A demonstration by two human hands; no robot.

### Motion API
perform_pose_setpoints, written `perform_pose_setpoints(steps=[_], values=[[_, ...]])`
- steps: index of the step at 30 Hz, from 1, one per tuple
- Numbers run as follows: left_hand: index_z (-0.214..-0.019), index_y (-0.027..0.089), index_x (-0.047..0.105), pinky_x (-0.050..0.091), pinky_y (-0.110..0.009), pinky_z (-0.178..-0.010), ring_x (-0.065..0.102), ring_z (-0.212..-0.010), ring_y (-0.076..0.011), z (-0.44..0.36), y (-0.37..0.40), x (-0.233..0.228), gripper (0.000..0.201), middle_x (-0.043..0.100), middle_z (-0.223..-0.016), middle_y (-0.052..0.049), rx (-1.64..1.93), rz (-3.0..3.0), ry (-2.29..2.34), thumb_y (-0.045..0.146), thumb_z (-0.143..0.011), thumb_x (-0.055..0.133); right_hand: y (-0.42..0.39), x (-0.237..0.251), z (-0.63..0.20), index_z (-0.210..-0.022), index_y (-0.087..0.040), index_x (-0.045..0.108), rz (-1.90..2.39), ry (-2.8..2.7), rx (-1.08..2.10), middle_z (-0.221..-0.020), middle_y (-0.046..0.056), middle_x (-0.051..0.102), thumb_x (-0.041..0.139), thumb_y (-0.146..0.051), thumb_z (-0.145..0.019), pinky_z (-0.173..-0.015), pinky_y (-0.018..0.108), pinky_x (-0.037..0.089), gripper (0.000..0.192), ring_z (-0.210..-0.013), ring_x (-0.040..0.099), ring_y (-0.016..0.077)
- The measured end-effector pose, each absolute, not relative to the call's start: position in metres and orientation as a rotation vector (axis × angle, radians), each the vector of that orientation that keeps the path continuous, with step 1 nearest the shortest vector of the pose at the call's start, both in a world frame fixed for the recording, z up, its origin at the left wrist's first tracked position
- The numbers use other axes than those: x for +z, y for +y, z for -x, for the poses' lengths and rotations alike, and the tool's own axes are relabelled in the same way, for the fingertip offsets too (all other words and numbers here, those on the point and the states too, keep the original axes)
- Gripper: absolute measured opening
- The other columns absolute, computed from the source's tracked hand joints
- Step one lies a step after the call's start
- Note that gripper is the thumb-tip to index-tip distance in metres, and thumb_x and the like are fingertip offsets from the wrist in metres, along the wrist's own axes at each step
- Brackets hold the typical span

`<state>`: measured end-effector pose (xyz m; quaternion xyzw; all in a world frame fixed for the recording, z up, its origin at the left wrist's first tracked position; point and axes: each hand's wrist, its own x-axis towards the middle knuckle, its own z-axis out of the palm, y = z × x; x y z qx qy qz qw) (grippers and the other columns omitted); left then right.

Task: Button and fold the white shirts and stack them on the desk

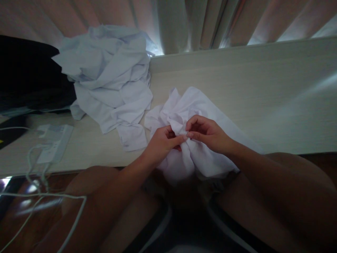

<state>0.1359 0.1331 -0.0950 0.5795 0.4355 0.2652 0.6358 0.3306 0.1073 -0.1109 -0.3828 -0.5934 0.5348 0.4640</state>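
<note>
A crumpled white cloth (195,105) lies on the pale wooden surface (250,102) and hangs over its near edge toward my lap. My left hand (162,142) pinches a fold of it between thumb and fingers. My right hand (207,133) grips the same bunched fold from the other side, fingertips almost touching those of the left. Both hands sit at the middle of the cloth.
A heap of pale blue-white garments (110,80) lies at the back left. A white power strip (54,142) with white cables (39,189) sits at the left edge. Something dark (28,73) is at far left. Curtains (200,21) hang behind. My bare knees are below.
</note>
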Motion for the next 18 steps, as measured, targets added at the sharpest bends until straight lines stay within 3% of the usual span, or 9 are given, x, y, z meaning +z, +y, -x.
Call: perform_pose_setpoints(steps=[8,13,18], values=[[-0.085,0.013,0.071,0.049,-0.024,-0.057,0.059,-0.058,-0.0124,-0.132,0.140,-0.095,0.028,0.068,-0.072,-0.003,0.503,-1.296,0.960,0.037,-0.073,0.078,0.110,-0.110,-0.328,-0.091,-0.020,0.060,1.019,-1.434,1.294,-0.089,0.001,0.060,0.077,-0.038,-0.080,-0.062,0.024,0.043,0.027,-0.072,0.054,0.0115],[-0.097,0.015,0.069,0.052,-0.028,-0.066,0.065,-0.074,-0.0162,-0.111,0.172,-0.091,0.030,0.071,-0.090,-0.006,0.663,-1.068,0.890,0.034,-0.075,0.077,0.114,-0.112,-0.336,-0.095,-0.021,0.062,1.132,-1.478,1.418,-0.071,-0.003,0.059,0.069,-0.046,-0.084,-0.053,0.023,0.038,0.027,-0.059,0.050,0.0107],[-0.097,0.015,0.066,0.054,-0.030,-0.074,0.065,-0.079,-0.0157,-0.090,0.208,-0.102,0.025,0.070,-0.096,-0.007,0.863,-1.008,0.917,0.026,-0.076,0.074,0.119,-0.123,-0.339,-0.079,-0.020,0.067,1.289,-1.549,1.308,-0.070,0.000,0.064,0.070,-0.044,-0.080,-0.052,0.025,0.039,0.024,-0.058,0.054,0.0124]])
